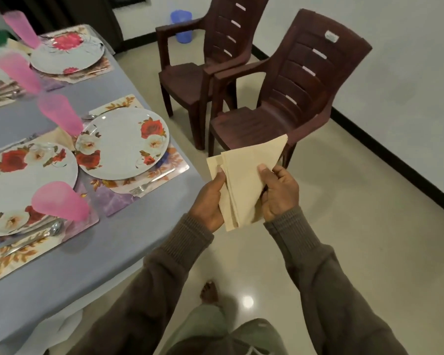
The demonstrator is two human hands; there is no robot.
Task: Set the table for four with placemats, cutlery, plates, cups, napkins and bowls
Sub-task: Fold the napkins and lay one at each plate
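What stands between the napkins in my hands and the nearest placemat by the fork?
Nothing visible. Both hands hold the napkins over the floor; only the bare table edge lies before the fork.

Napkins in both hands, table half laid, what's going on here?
A person stands beside the table, holding folded beige napkins between the left hand and right hand. Floral plates, pink cups, placemats and a fork are already laid. No bowls are visible.
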